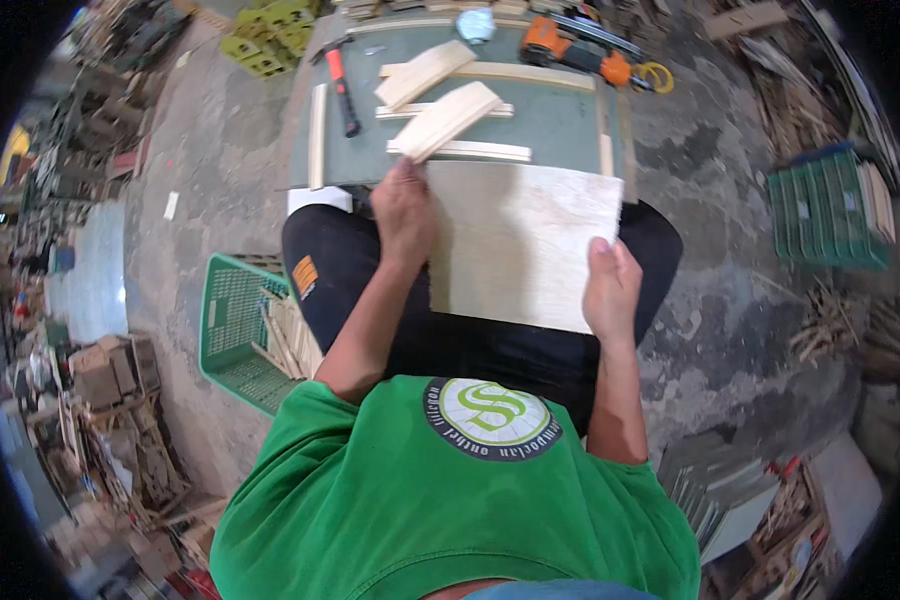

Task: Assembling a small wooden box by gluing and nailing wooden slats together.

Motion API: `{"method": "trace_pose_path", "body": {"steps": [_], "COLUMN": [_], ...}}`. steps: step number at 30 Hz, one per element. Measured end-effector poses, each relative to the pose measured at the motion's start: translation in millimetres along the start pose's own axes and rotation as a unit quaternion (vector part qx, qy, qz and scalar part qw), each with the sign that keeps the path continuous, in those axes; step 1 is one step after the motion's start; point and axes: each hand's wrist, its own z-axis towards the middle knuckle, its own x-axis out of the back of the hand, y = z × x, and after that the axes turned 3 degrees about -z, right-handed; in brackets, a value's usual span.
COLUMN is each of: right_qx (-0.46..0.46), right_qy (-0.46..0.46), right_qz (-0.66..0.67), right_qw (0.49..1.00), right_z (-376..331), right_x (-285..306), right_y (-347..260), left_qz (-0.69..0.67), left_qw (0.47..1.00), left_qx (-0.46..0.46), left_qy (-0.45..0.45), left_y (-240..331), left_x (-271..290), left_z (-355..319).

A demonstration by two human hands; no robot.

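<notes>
My right hand [612, 292] grips the lower right edge of a thin, pale plywood panel [525, 245], which is held over my lap with its far edge by the bench. Along the panel's left side is my left hand [406, 212], its fingers closed at the near end of a short wooden board [452, 120] with a curved end. Whether that hand also touches the panel, I cannot tell. Farther up, a second similar board [426, 74] lies across thin wooden strips. One more strip [475, 150] lies just beyond the panel.
On the green-grey bench [355, 160] lie a red-and-black hammer [342, 88] and an orange nail gun [570, 48]. A wooden strip [318, 137] lies along its left side. Green crates [232, 335] [828, 212] stand on both sides, the left one holding wood pieces.
</notes>
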Motion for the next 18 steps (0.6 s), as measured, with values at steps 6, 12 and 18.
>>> {"method": "trace_pose_path", "body": {"steps": [6,12,18], "right_qx": [-0.01,-0.092,-0.008], "right_qy": [0.002,0.042,-0.064], "right_qz": [0.017,0.26,-0.027], "right_qw": [1.0,0.96,0.998], "right_z": [4.4,5.5,-1.7], "right_x": [-2.2,0.9,11.2], "right_y": [9.4,16.5,27.8], "left_qz": [-0.013,-0.015,0.0], "left_qw": [0.986,0.987,0.994], "left_qx": [0.08,0.117,0.093], "left_qy": [-0.143,-0.105,-0.049], "left_y": [-4.8,3.8,-4.2], "left_x": [10.9,4.4,12.7], "left_z": [-27.8,-39.5,-19.4]}}
